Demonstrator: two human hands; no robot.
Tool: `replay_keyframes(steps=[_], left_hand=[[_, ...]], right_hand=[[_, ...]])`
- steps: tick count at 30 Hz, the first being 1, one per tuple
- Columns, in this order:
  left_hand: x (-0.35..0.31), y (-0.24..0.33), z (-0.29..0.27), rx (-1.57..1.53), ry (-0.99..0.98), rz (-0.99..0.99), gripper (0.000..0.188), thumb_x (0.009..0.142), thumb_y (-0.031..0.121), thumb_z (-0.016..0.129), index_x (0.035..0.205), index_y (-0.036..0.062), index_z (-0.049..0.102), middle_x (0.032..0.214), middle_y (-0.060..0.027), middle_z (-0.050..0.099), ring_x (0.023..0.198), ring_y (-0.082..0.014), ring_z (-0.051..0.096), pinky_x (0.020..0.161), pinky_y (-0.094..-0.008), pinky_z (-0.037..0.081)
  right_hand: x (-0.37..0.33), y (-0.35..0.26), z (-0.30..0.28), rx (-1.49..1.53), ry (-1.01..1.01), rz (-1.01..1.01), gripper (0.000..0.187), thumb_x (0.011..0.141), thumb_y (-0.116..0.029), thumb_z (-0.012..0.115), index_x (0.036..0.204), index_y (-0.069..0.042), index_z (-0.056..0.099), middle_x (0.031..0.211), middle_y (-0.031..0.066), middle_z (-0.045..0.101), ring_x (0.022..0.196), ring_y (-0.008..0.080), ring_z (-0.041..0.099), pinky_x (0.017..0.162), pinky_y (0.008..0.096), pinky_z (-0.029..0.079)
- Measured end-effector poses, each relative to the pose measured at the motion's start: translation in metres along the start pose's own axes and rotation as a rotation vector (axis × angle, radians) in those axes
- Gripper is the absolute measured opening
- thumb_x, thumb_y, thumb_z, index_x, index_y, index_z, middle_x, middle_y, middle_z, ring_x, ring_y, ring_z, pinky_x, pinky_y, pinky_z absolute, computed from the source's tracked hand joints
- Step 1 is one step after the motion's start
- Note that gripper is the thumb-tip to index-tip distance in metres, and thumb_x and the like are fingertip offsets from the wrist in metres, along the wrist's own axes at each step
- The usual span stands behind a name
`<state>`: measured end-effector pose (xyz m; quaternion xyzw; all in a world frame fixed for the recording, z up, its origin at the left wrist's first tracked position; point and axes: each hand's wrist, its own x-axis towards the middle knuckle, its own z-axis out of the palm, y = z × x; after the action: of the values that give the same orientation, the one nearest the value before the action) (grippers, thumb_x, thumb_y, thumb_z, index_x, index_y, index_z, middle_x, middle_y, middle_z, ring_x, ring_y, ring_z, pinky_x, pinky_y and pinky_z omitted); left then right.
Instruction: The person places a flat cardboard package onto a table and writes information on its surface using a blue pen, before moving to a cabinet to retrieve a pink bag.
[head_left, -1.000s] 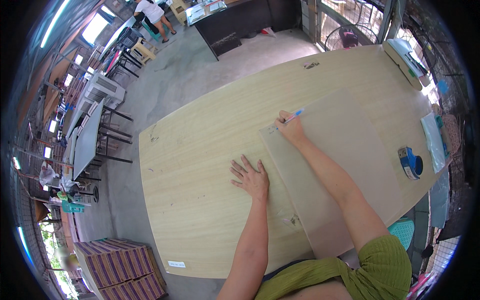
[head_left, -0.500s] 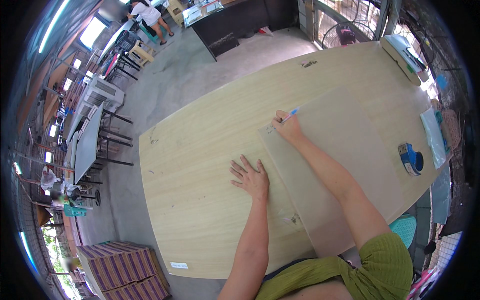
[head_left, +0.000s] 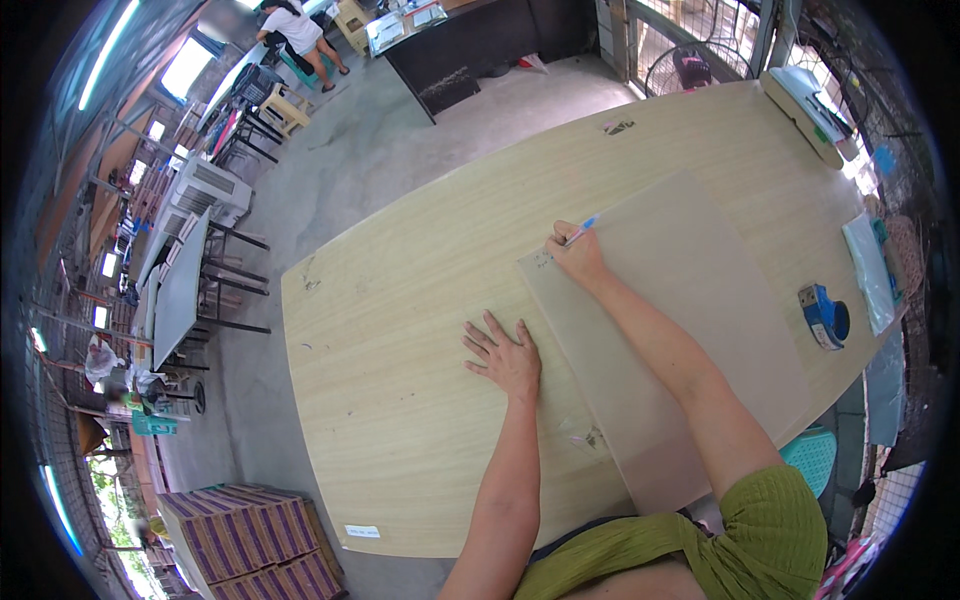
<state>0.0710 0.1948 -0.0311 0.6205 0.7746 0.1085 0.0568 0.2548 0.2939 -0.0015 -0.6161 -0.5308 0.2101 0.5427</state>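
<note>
A large brown sheet (head_left: pixel 690 260), seemingly paper or thin board, lies at a slant on the pale wooden tabletop (head_left: pixel 400 420). Near its far left corner, my right hand (head_left: pixel 578 256) grips a pen (head_left: pixel 579 232) with a blue end. Small dark handwritten marks (head_left: pixel 543 257) show on the sheet just left of that hand. My right forearm crosses above the sheet. Flat on the bare wood, left of the sheet's edge, my left hand (head_left: pixel 507 358) rests with its fingers spread and nothing in it.
A blue tape dispenser (head_left: pixel 824 317) stands right of the sheet. Beyond it lie a pale plastic packet (head_left: pixel 866 275) and, at the far right corner, a stack of papers (head_left: pixel 808 105). Cartons (head_left: pixel 250 535) are piled at the lower left. A person (head_left: pixel 298 38) stands in the far background.
The whole view has shifted very slightly. My right hand stays at the sheet's corner with the pen, and my left hand remains flat on the tabletop.
</note>
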Motion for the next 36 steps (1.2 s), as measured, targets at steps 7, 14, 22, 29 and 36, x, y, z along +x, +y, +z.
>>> replay_keyframes(steps=[7, 14, 22, 29, 36], left_hand=[[-0.001, 0.000, 0.001, -0.008, 0.009, 0.000, 0.069, 0.097, 0.054, 0.039, 0.153, 0.0185, 0.023, 0.159, -0.0188, 0.011, 0.146, -0.0395, 0.010, 0.111, -0.0659, 0.008], [-0.001, -0.001, 0.001, -0.004, 0.012, 0.004, 0.069, 0.096, 0.054, 0.039, 0.153, 0.0183, 0.024, 0.159, -0.0189, 0.011, 0.146, -0.0399, 0.010, 0.111, -0.0664, 0.009], [0.000, -0.001, 0.000, -0.018, -0.011, -0.004, 0.069, 0.096, 0.054, 0.040, 0.153, 0.0185, 0.023, 0.160, -0.0190, 0.009, 0.147, -0.0398, 0.008, 0.111, -0.0669, 0.008], [0.000, -0.001, 0.000, -0.007, -0.001, -0.022, 0.070, 0.096, 0.054, 0.040, 0.154, 0.0186, 0.021, 0.160, -0.0188, 0.006, 0.147, -0.0397, 0.006, 0.110, -0.0681, 0.008], [-0.001, 0.003, 0.002, -0.027, -0.011, -0.006, 0.071, 0.096, 0.053, 0.042, 0.154, 0.0176, 0.021, 0.160, -0.0191, 0.007, 0.146, -0.0409, 0.008, 0.110, -0.0687, 0.008]], right_hand=[[-0.001, -0.004, -0.001, -0.020, 0.009, -0.001, 0.022, 0.074, -0.011, 0.062, 0.067, -0.002, 0.043, 0.058, 0.0196, 0.045, 0.050, 0.0319, 0.039, 0.048, 0.0411, 0.036], [-0.002, -0.011, -0.002, 0.006, 0.001, 0.016, 0.027, 0.076, -0.009, 0.062, 0.065, -0.001, 0.040, 0.055, 0.0124, 0.035, 0.052, 0.0191, 0.031, 0.048, 0.0370, 0.032], [-0.002, -0.007, -0.001, 0.032, 0.006, -0.002, 0.021, 0.074, -0.008, 0.061, 0.067, -0.001, 0.043, 0.057, 0.0194, 0.041, 0.050, 0.0252, 0.033, 0.047, 0.0385, 0.034], [0.000, -0.005, -0.001, 0.051, 0.013, 0.005, 0.022, 0.075, -0.007, 0.061, 0.065, -0.001, 0.041, 0.054, 0.0146, 0.038, 0.050, 0.0175, 0.034, 0.047, 0.0366, 0.032], [0.011, 0.010, -0.011, 0.279, 0.167, 0.019, 0.031, 0.074, -0.005, 0.065, 0.060, -0.004, 0.038, 0.051, 0.0012, 0.037, 0.053, 0.0083, 0.034, 0.047, 0.0313, 0.030]])
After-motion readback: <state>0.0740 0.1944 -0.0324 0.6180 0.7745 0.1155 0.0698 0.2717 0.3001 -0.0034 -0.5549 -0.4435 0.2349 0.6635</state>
